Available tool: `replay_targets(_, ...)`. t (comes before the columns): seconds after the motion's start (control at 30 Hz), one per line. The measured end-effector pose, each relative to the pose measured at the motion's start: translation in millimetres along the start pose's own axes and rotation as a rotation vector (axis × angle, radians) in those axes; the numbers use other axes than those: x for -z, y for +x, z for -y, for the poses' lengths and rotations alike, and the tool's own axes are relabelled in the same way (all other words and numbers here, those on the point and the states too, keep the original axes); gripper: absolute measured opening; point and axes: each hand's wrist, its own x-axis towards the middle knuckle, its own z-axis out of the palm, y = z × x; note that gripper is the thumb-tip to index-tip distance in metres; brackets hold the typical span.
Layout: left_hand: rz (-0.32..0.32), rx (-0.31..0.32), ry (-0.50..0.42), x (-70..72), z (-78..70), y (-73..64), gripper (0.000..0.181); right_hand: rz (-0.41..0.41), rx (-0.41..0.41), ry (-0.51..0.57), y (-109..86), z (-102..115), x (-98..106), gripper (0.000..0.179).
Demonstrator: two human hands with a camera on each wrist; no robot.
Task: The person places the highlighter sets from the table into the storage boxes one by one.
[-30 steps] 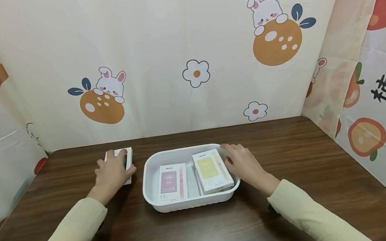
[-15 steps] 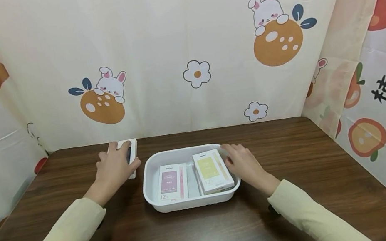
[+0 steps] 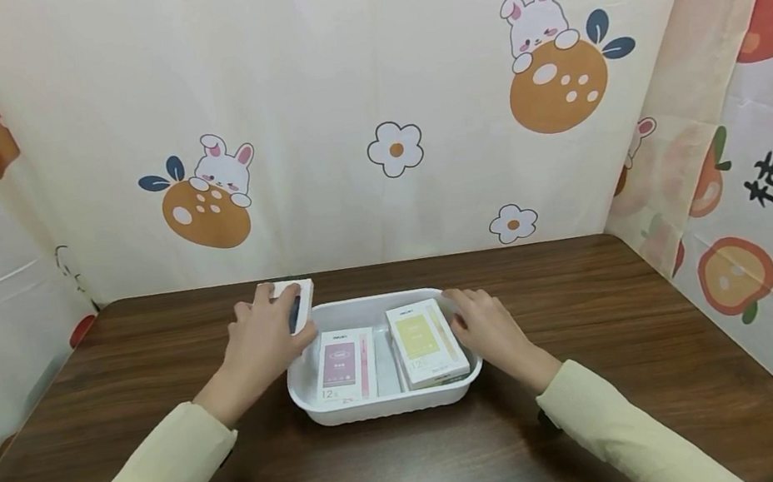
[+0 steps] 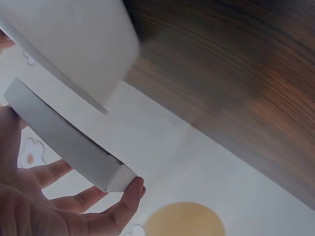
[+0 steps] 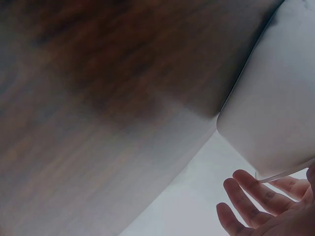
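In the head view my left hand (image 3: pixel 261 341) grips a flat white box (image 3: pixel 301 301) with a dark panel, tilted above the left rim of a white plastic tray (image 3: pixel 390 406). The left wrist view shows fingers and thumb along the edges of this thin cardboard box (image 4: pixel 69 137). My right hand (image 3: pixel 492 330) holds the tray's right rim near the far corner; in the right wrist view several fingers spread outside the tray wall (image 5: pixel 275 108). Inside the tray lie a white box with a purple label (image 3: pixel 338 364) and one with a yellow-green label (image 3: pixel 416 333).
The dark wooden table (image 3: pixel 408 473) carries the tray near its middle. A printed curtain (image 3: pixel 321 209) hangs behind the far table edge, and another printed sheet (image 3: pixel 768 299) hangs at the right. The yellow-green box sits raised on something mostly hidden beneath it.
My left hand has lifted the white box from the table at the left and carried it rightward to the tray's left rim. The right hand and the tray have stayed put.
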Motion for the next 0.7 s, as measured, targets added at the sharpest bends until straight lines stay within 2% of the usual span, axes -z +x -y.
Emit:
replay_targets(0.27,-0.002,-0.063,-0.002,-7.2,-23.3,-5.7,0.059,-0.001,0.000,0.000,-0.6,0,0,0.035)
replay_targets(0.47,0.011,-0.086,0.004,-13.3,-40.0,-9.8,0.060,-0.008,0.002,0.003,-0.2,-1,-1,0.035)
replay_targets(0.7,-0.061,-0.132,0.029,-22.6,-53.1,-16.1,0.055,-0.009,0.003,0.003,-0.2,-1,-1,0.035)
